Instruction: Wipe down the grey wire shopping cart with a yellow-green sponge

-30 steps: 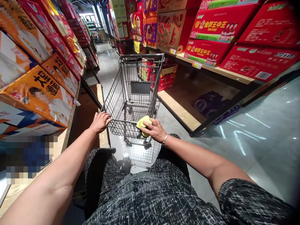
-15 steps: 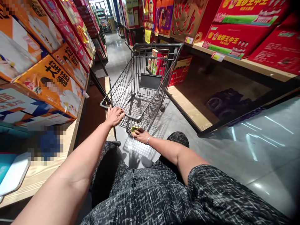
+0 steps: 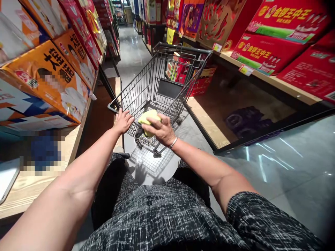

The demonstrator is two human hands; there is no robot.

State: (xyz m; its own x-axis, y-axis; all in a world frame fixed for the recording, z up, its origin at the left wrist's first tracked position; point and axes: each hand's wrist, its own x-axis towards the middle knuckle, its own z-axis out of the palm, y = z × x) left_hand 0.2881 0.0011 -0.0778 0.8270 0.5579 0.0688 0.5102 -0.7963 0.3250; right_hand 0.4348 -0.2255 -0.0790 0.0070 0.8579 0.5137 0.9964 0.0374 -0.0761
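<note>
A dark grey wire shopping cart (image 3: 167, 87) stands in front of me, its basket showing no goods. My right hand (image 3: 163, 130), with a bracelet at the wrist, grips a bunched pale yellow cloth (image 3: 150, 116) over the near rim of the cart. The hand and cloth hide part of that rim. My left hand (image 3: 123, 121) rests at the near left corner of the cart, fingers stretched out and apart against the wire. It holds nothing.
Orange and white boxes (image 3: 44, 76) are stacked on a wooden shelf (image 3: 31, 191) at left. Red boxes (image 3: 272, 52) fill the shelf at right, with purple packs (image 3: 244, 120) below. A red carton (image 3: 204, 82) stands behind the cart. The tiled aisle (image 3: 128, 48) runs ahead.
My right hand has risen with the yellow cloth from low on the cart's near end to its rim. My left hand has shifted slightly left, its fingers more spread.
</note>
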